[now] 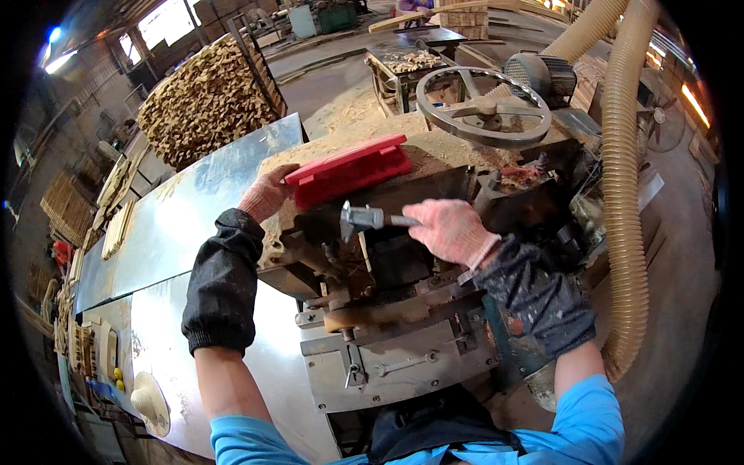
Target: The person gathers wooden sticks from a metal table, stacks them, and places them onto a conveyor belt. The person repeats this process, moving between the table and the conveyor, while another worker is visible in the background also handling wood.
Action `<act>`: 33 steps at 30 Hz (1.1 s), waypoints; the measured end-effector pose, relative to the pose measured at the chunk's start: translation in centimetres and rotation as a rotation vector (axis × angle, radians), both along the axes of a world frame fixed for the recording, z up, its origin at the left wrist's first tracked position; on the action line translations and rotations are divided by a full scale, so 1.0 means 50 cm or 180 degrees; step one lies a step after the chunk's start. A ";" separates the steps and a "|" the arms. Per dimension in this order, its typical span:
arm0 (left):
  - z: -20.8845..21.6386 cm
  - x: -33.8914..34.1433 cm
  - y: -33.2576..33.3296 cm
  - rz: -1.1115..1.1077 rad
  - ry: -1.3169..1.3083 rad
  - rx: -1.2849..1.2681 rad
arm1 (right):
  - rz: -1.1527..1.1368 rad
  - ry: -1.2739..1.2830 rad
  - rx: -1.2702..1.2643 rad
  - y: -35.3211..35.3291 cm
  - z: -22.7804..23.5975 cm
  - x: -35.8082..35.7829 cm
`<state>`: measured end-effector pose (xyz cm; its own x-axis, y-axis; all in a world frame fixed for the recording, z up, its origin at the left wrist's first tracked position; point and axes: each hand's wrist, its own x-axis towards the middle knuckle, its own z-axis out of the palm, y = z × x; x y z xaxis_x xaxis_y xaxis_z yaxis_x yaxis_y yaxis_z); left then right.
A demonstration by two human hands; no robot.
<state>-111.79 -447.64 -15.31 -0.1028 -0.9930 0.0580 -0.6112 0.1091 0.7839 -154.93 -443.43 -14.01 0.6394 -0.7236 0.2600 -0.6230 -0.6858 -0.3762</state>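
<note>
My left hand, in a pinkish work glove, grips the left end of a red plastic case. The case's lid stands partly raised, and I cannot see what lies inside. In my gloved right hand is a grey caliper, its jaws pointing left and its beam running into my closed fingers. The caliper hangs over the dark opening of a woodworking machine, just below and in front of the case. Dark sleeve covers wrap both forearms.
A metal handwheel and a motor sit behind the machine. A ribbed hose drops along the right. Metal sheeting spreads left, with a straw hat on it. A wood stack and another person are farther back.
</note>
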 end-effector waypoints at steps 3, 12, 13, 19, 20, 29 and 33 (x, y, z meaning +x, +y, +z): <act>-0.017 0.032 0.008 0.0166 -0.0036 -0.0155 | 0.0061 -0.0103 -0.0470 -0.066 0.007 0.089; -0.009 0.023 -0.007 0.0107 0.0719 -0.0089 | 0.0132 0.1082 -0.0241 -0.195 0.048 0.230; -0.013 0.033 -0.004 0.0149 0.0685 -0.0090 | 0.0229 0.1034 -0.0168 -0.201 0.049 0.243; 0.023 -0.002 0.017 0.0327 0.0417 -0.0110 | 0.0281 0.1338 0.0126 -0.262 0.035 0.298; 0.024 0.000 0.015 0.0292 0.0448 -0.0062 | 0.0167 0.1445 0.0071 -0.268 0.032 0.306; -0.032 0.058 -0.022 0.0366 0.0417 -0.0059 | -0.0145 0.1192 -0.0745 -0.254 0.014 0.318; -0.027 0.035 -0.034 0.0241 0.0645 -0.0132 | -0.0547 0.0959 -0.1082 -0.278 -0.030 0.268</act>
